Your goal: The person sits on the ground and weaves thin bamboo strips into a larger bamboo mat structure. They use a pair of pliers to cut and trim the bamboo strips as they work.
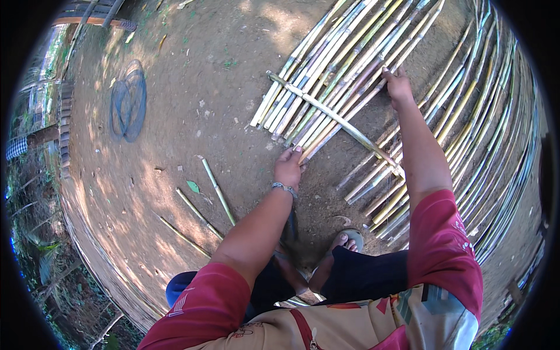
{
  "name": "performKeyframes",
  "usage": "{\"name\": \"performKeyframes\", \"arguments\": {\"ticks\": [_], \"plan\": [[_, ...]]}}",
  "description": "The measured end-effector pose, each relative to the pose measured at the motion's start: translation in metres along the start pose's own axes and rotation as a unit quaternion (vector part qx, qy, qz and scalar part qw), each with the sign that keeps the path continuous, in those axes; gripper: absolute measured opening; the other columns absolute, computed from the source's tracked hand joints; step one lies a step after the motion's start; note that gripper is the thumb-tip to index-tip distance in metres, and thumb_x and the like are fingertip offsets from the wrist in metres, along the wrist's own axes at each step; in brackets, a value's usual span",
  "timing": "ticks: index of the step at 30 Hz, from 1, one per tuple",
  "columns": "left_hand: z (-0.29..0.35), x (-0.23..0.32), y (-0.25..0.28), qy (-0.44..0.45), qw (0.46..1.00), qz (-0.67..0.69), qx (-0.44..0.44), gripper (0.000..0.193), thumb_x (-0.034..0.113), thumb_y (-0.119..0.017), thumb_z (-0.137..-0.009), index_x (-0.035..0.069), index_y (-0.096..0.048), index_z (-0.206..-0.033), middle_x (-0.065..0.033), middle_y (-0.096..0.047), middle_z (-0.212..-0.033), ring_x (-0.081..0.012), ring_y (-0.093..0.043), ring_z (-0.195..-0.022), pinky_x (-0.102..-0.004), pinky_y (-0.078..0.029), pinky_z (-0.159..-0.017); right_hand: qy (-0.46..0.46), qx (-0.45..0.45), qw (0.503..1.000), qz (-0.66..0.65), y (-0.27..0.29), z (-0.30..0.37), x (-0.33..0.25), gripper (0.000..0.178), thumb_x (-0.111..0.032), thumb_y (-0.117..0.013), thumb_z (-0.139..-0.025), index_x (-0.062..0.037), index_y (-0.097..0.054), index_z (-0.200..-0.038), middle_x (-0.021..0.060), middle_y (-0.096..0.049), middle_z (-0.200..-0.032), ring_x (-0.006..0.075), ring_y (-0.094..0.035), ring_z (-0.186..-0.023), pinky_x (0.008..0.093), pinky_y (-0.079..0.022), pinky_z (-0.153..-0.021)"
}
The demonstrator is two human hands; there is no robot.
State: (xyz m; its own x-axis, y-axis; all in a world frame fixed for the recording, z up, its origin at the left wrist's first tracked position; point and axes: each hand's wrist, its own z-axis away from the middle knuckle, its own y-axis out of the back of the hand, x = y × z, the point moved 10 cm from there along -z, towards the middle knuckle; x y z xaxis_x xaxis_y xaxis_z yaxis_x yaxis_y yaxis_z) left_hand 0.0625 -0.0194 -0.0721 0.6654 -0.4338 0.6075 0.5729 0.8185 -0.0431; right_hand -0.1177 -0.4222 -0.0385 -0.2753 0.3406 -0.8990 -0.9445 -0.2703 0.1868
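A row of long, thin bamboo poles (353, 44) lies side by side on the ground ahead, their near ends roughly level. One shorter bamboo crosspiece (333, 114) runs across them at a slant. My left hand (287, 168) is closed on the near end of a bamboo pole at the row's right side. Farther up the same edge, my right hand (399, 88) has its fingers bent round a pole; its palm side is partly hidden. Whether both hands hold the same pole is hard to make out.
Many more bamboo poles (466, 111) spread over the right side, under the crosspiece's near end and beyond my right arm. Several short bamboo pieces (217, 189) lie left of my feet. A blue-grey net (128, 102) rests at the far left, near a wooden structure (65, 125).
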Motion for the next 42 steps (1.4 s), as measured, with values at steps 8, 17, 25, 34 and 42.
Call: {"name": "performKeyframes", "arguments": {"ticks": [8, 17, 25, 34, 42], "plan": [[0.000, 0.004, -0.003, 0.069, 0.994, 0.087, 0.010, 0.041, 0.032, -0.068, -0.098, 0.007, -0.055, -0.128, -0.0081, -0.063, -0.118, -0.0209, -0.061, -0.105, -0.0374, -0.051, -0.087, 0.009, 0.035, 0.999, 0.028, 0.010, -0.009, 0.009, 0.080, -0.022, -0.066, -0.098, 0.0053, -0.019, -0.157, 0.0235, -0.045, -0.152, 0.0315, -0.046, -0.139, 0.0370, -0.035, -0.115], [-0.020, 0.008, 0.003, 0.015, 0.997, 0.072, 0.039, 0.052, 0.024, -0.068, -0.097, 0.001, -0.045, -0.138, -0.0145, -0.058, -0.126, -0.0278, -0.060, -0.113, -0.0456, -0.053, -0.095, -0.010, 0.016, 1.000, 0.010, 0.002, -0.002, 0.008, 0.081, -0.024, -0.068, -0.096, 0.0027, -0.022, -0.157, 0.0233, -0.052, -0.146, 0.0308, -0.051, -0.134, 0.0360, -0.038, -0.112], [-0.019, 0.016, 0.000, 0.089, 0.973, 0.210, 0.042, 0.049, 0.025, -0.065, -0.099, 0.003, -0.048, -0.138, -0.0163, -0.062, -0.129, -0.0326, -0.063, -0.113, -0.0485, -0.048, -0.101, 0.019, 0.051, 0.996, 0.067, 0.012, -0.011, 0.010, 0.087, -0.025, -0.070, -0.095, 0.0056, -0.017, -0.158, 0.0255, -0.047, -0.149, 0.0320, -0.048, -0.137, 0.0357, -0.037, -0.113], [-0.047, 0.021, 0.011, -0.023, 0.982, 0.175, 0.071, 0.035, 0.024, -0.052, -0.106, 0.002, -0.052, -0.133, -0.0161, -0.064, -0.125, -0.0296, -0.067, -0.107, -0.0450, -0.054, -0.094, -0.009, 0.033, 0.998, 0.060, 0.003, -0.001, 0.001, 0.088, -0.025, -0.068, -0.096, -0.0001, -0.013, -0.160, 0.0244, -0.044, -0.153, 0.0325, -0.045, -0.141, 0.0364, -0.035, -0.115], [-0.004, 0.022, 0.001, 0.033, 0.986, 0.153, 0.054, 0.039, 0.027, -0.059, -0.102, 0.002, -0.051, -0.130, -0.0131, -0.065, -0.118, -0.0287, -0.064, -0.109, -0.0477, -0.049, -0.098, -0.005, 0.027, 0.999, 0.046, 0.006, -0.001, 0.002, 0.087, -0.024, -0.068, -0.096, 0.0016, -0.014, -0.159, 0.0259, -0.043, -0.153, 0.0336, -0.044, -0.141, 0.0362, -0.035, -0.115]]}}
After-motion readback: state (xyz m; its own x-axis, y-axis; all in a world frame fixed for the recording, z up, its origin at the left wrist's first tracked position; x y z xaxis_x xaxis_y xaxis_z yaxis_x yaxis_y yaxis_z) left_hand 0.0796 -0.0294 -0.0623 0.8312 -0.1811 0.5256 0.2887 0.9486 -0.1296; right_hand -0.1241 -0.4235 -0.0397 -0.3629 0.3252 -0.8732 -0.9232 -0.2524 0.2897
